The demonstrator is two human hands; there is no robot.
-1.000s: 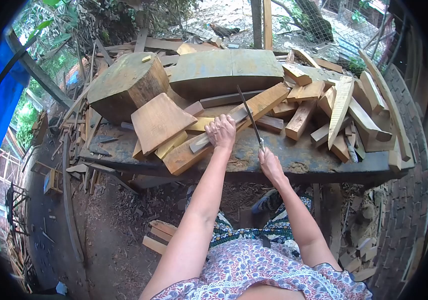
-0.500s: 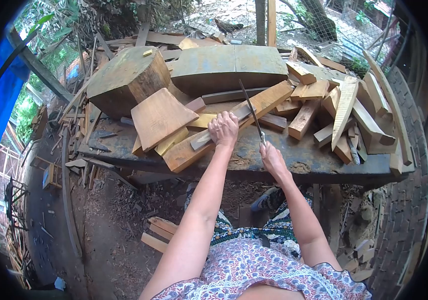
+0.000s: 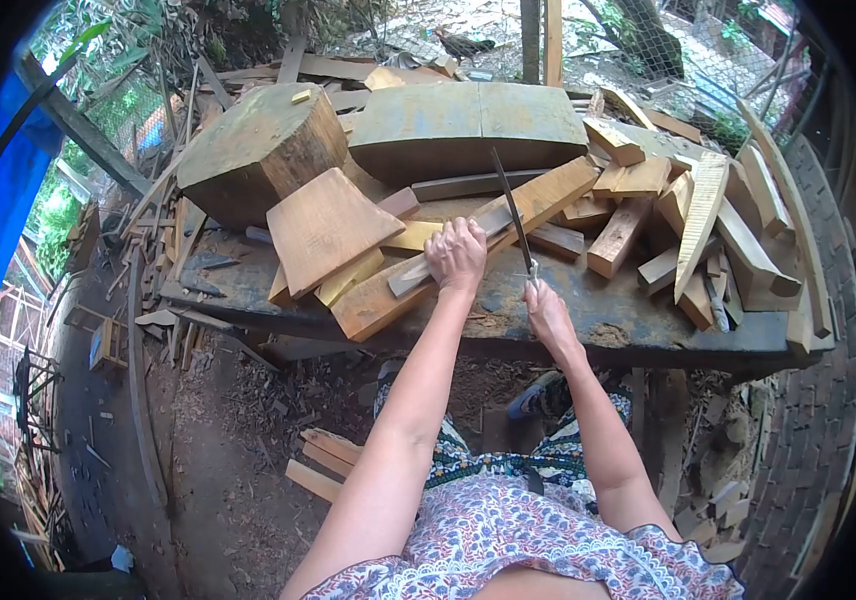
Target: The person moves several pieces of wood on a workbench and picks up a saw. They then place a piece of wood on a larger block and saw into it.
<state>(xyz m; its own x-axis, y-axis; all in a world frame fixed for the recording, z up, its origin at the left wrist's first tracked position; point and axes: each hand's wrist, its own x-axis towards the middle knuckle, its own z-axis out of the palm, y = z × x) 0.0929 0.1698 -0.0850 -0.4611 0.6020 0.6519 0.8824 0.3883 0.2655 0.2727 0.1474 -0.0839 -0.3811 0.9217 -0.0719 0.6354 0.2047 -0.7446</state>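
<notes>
My left hand [image 3: 457, 258] is closed in a fist over a grey strip of wood [image 3: 409, 279], which lies lengthwise along a longer orange-brown beam [image 3: 360, 312]. A handsaw [image 3: 511, 205] with a long, thin, dark blade is in my right hand [image 3: 551, 313], whose fingers wrap its pale handle. Its blade crosses the beam to the right of my left fist, tip pointing away from me. The teeth cannot be made out, nor whether the blade touches the strip. Left of my fist, a flat flared board [image 3: 331, 228] rests on smaller offcuts.
These pieces lie on a dark, worn workbench [image 3: 548, 335]. Two heavy wooden blocks [image 3: 258, 150] [image 3: 463, 125] stand behind. Many offcuts [image 3: 620, 238] are heaped at the right, including a pointed wedge [image 3: 703, 215]. Wood scraps litter the ground; a chicken [image 3: 463, 43] is beyond the bench.
The whole view has shifted slightly right and up. Both hands keep their grip, and the saw stays in nearly the same place over the beam.
</notes>
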